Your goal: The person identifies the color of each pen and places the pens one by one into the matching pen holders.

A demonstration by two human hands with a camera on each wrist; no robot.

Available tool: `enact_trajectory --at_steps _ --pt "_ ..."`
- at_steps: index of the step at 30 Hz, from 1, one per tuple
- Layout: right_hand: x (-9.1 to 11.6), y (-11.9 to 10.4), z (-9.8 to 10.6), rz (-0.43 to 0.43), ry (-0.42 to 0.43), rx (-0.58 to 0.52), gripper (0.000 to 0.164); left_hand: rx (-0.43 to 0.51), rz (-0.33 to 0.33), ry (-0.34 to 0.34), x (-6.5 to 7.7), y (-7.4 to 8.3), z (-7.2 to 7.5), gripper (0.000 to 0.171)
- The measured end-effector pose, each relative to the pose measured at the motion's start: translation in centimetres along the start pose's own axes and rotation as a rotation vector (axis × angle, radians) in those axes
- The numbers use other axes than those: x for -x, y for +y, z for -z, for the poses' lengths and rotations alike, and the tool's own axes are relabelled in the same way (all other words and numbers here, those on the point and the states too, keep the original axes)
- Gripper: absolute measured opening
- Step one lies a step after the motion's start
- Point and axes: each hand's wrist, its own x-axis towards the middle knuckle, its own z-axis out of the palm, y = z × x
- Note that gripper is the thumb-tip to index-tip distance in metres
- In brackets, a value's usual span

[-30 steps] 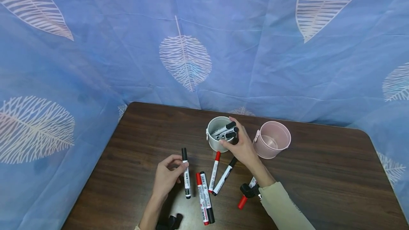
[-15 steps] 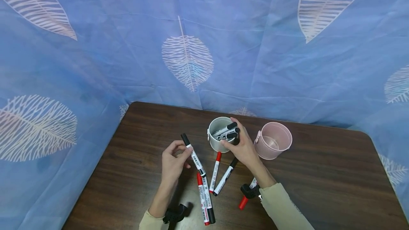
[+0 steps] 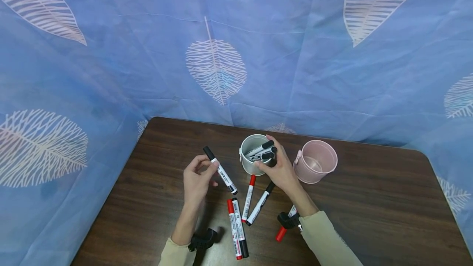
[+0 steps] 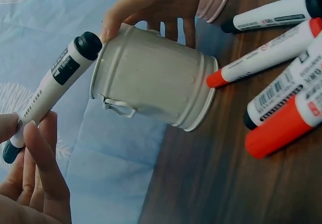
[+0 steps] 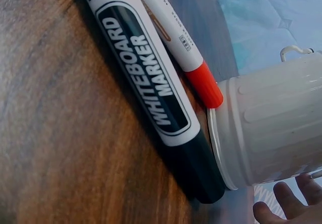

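Between thumb and fingers, my left hand (image 3: 197,180) pinches a black-capped whiteboard marker (image 3: 224,177). It slants above the table, cap up and to the left, and in the left wrist view this marker (image 4: 55,78) overlaps the bucket's rim. My right hand (image 3: 278,169) holds the small white bucket (image 3: 249,168) at its right side, thumb at the front and fingers round the far side. Several black-capped markers (image 3: 263,151) lean inside the bucket, caps toward the right hand. In the right wrist view the fingers (image 5: 289,201) show beside the bucket's wall (image 5: 276,128).
A pink bucket (image 3: 314,175) stands right of the white one. In front lie a red marker (image 3: 248,200), a black marker (image 3: 258,206), and a red marker (image 3: 233,231) beside another black one (image 3: 240,227). Under the right wrist lies another red marker (image 3: 281,233).
My left hand has moved up and slightly right, and its marker has gone from nearly upright to slanting, lower end toward the right. The right hand stays at the white bucket.
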Motion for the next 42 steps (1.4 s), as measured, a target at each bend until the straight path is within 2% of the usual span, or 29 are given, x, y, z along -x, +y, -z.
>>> enact_trajectory --at_steps 8,13,21,28,35,39,42 --pt "-0.1 0.1 0.0 0.000 0.014 0.008 0.088 0.026 -0.051 0.057 -1.1 0.8 -1.1 0.021" --pt "-0.1 0.1 -0.1 0.002 0.019 -0.010 0.088 0.041 -0.077 0.059 -1.5 0.9 -1.5 0.023" --pt "0.3 0.2 -0.4 0.000 0.009 -0.026 0.089 0.045 -0.066 0.083 -1.5 0.8 -1.7 0.024" --pt "0.0 -0.1 -0.3 -0.025 0.022 0.002 0.089 0.096 -0.146 0.052 -2.5 0.9 -2.1 0.031" --pt "-0.1 -0.1 -0.4 -0.033 0.013 -0.018 0.089 0.079 -0.157 0.059 -3.8 1.0 -3.0 0.030" --pt "-0.1 0.1 -0.4 -0.017 0.024 -0.027 0.089 0.063 -0.185 0.044 -4.5 1.7 -3.8 0.031" --pt "0.0 0.1 -0.4 -0.017 0.030 -0.022 0.089 0.075 -0.193 0.040 -4.5 2.8 -4.2 0.031"
